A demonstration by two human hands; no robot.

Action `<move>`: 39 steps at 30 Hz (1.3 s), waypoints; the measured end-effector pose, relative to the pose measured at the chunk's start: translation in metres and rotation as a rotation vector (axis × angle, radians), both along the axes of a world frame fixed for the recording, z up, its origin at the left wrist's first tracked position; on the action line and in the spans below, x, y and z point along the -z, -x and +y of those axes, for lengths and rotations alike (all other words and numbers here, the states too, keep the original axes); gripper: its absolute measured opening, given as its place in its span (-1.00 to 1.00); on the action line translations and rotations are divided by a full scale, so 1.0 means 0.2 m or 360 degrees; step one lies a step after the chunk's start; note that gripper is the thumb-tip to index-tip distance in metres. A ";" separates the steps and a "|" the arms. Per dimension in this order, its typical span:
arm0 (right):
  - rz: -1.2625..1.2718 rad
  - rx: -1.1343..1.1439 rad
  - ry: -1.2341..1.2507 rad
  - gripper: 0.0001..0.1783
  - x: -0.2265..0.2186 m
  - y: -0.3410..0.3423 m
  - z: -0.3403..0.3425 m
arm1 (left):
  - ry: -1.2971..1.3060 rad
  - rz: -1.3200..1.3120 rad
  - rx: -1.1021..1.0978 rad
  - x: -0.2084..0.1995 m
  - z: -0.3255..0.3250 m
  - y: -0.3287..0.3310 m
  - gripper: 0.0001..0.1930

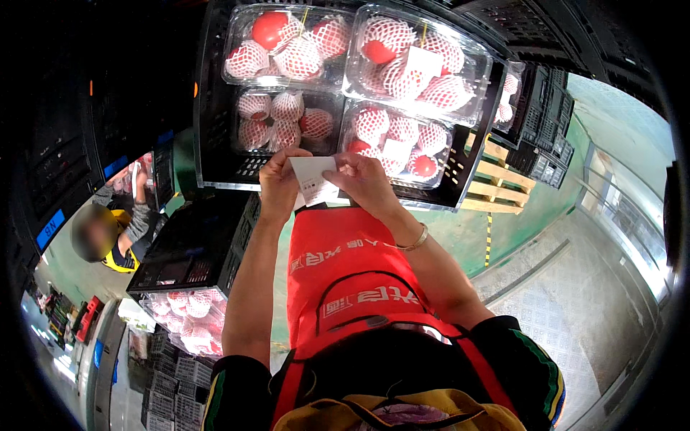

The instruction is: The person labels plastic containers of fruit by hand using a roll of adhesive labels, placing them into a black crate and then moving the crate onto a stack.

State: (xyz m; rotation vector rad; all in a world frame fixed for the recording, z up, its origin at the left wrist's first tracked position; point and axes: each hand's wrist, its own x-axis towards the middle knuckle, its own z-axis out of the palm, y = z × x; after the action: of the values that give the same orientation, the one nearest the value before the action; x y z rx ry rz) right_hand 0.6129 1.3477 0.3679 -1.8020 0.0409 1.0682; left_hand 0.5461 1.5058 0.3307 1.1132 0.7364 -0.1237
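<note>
— Item under handling?
— A small white paper label (pixel 314 179), rectangular, faintly printed, is held upright just in front of a black plastic crate (pixel 215 144).

— Position of the hands?
— The label is pinched at its left edge by the left hand (pixel 280 183) and at its right edge by the right hand (pixel 365 179); both forearms are raised from below, a bracelet (pixel 415 241) being noted at the right wrist.

— Surroundings?
— Four clear clamshell packs (pixel 417 61) of net-sleeved red fruit are seated in the crate. A second person (pixel 108 237) is seen at left.

Label sheet (pixel 314 177) white; crate (pixel 215 108) black; fruit (pixel 271 29) red in white foam net; clamshell boxes (pixel 420 61) clear; apron (pixel 345 276) red; pallet (pixel 496 187) pale wood.
</note>
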 end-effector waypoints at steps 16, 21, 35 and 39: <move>-0.0979 0.0364 0.0502 -0.89 0.23 -0.20 0.08 | -0.1193 -0.0125 0.0904 0.39 0.23 -0.10 -0.74; -0.1260 0.0087 0.0588 -0.85 0.32 -0.22 0.08 | -0.0113 0.0398 0.0992 0.51 0.21 -0.14 -0.80; -0.1001 -0.0371 0.0820 -0.63 0.90 -0.04 0.44 | 0.0037 0.0321 0.0860 0.46 0.49 -0.06 -0.69; -0.0911 -0.0727 0.0992 -0.69 0.57 -0.18 0.41 | 0.0063 0.0164 0.0466 0.46 0.53 -0.10 -0.66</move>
State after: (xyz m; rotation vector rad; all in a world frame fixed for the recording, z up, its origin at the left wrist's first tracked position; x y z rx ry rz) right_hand 0.6498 1.4306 0.2547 -2.7227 -0.4472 0.8473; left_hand 0.5651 1.6113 0.2386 1.1783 0.6555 -0.4442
